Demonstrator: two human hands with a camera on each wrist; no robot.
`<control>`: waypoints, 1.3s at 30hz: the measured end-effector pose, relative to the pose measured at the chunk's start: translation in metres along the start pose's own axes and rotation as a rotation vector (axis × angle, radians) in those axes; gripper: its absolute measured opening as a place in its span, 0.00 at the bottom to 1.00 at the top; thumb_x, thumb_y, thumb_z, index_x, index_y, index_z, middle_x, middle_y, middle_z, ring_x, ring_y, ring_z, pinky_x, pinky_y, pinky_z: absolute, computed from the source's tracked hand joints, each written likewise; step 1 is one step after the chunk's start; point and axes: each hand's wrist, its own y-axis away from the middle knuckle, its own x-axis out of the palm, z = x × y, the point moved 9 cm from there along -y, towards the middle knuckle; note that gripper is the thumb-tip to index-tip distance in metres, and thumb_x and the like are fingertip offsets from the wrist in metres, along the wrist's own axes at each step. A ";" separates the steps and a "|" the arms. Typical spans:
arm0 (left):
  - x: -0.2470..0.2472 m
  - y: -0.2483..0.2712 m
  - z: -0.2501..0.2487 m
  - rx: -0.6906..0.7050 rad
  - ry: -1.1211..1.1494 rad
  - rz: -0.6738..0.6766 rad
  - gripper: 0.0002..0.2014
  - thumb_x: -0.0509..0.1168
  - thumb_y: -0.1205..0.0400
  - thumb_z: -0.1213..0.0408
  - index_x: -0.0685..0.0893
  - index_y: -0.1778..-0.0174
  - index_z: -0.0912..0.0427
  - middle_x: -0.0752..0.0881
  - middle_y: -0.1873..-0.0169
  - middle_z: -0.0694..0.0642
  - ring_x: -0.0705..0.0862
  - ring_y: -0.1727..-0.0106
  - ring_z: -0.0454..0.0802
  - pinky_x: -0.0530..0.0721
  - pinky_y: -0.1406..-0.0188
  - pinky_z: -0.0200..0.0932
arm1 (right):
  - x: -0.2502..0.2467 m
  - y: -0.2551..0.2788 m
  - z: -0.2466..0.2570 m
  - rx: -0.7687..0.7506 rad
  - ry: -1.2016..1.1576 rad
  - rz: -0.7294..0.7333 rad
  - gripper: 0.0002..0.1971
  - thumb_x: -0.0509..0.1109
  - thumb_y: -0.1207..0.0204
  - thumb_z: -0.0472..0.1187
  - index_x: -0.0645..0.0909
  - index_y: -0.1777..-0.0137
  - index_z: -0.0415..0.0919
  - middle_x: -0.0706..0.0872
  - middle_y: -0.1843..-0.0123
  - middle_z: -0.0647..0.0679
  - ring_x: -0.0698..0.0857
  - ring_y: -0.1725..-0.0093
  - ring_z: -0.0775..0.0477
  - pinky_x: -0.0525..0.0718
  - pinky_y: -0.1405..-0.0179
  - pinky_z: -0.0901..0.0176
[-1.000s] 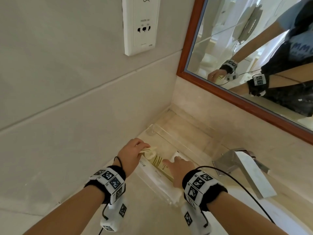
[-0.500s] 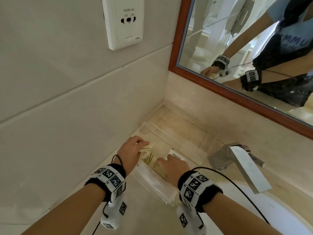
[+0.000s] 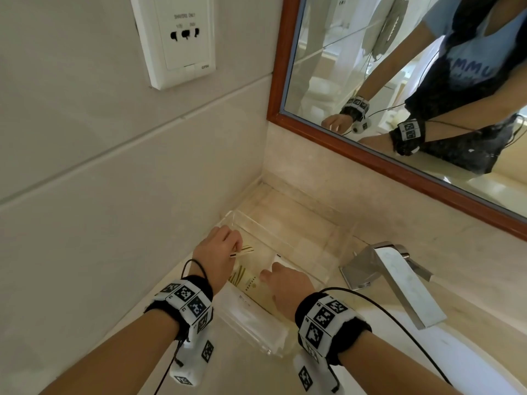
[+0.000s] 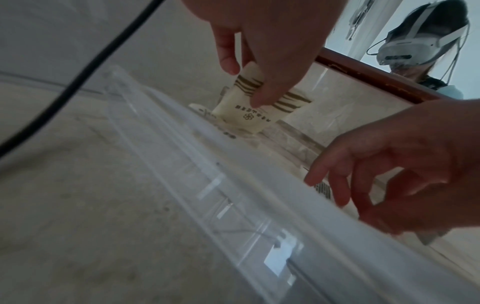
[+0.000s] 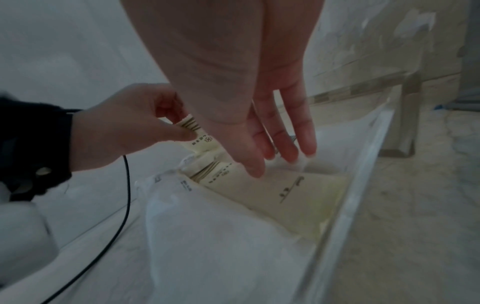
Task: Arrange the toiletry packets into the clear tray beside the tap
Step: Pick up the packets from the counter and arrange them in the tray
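A clear tray (image 3: 322,246) sits on the counter left of the tap (image 3: 399,280). My left hand (image 3: 231,246) pinches a small cream packet with olive stripes (image 4: 255,112) by its top. The packet stands upright inside the tray, by its left wall. My right hand (image 5: 278,160) reaches down into the tray with straight fingers. Its fingertips rest at a larger cream packet (image 5: 285,193) lying flat. A white packet (image 5: 221,236) lies at the tray's near end. What lies under my right palm is hidden.
The tiled side wall (image 3: 114,195) stands close on the left. A wood-framed mirror (image 3: 356,149) hangs behind the counter, and a shaver socket (image 3: 176,38) is above. The basin edge (image 3: 470,352) is at the lower right. The tray's far half (image 3: 285,232) holds nothing.
My left hand has moved the small striped packet a little farther along the tray. My right hand has stayed over the flat packets. The head view has shifted.
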 end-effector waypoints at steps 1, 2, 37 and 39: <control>0.004 -0.002 0.000 -0.002 0.007 0.014 0.18 0.70 0.41 0.85 0.79 0.66 0.58 0.82 0.66 0.54 0.82 0.63 0.55 0.76 0.78 0.39 | 0.001 0.001 0.000 -0.002 0.002 0.003 0.25 0.62 0.22 0.28 0.67 0.25 0.41 0.75 0.35 0.40 0.81 0.41 0.37 0.81 0.51 0.51; 0.007 -0.003 0.000 -0.011 0.019 0.027 0.17 0.69 0.40 0.85 0.79 0.66 0.59 0.81 0.66 0.53 0.80 0.63 0.53 0.72 0.78 0.35 | 0.002 0.003 -0.001 -0.004 0.005 0.005 0.24 0.61 0.21 0.28 0.67 0.26 0.41 0.75 0.34 0.39 0.82 0.41 0.37 0.81 0.52 0.51; 0.008 0.005 -0.013 -0.126 -0.052 0.277 0.15 0.60 0.19 0.53 0.80 0.37 0.49 0.84 0.43 0.50 0.84 0.46 0.48 0.79 0.46 0.42 | -0.013 0.018 -0.011 -0.015 -0.008 -0.049 0.22 0.60 0.19 0.32 0.68 0.26 0.42 0.76 0.34 0.41 0.84 0.42 0.37 0.85 0.48 0.49; 0.003 0.011 -0.023 -0.124 -0.040 0.256 0.15 0.63 0.20 0.55 0.80 0.37 0.48 0.84 0.44 0.50 0.84 0.50 0.47 0.79 0.50 0.39 | -0.021 0.031 -0.018 -0.010 -0.027 -0.111 0.21 0.61 0.20 0.34 0.68 0.27 0.43 0.76 0.35 0.42 0.84 0.43 0.38 0.86 0.48 0.47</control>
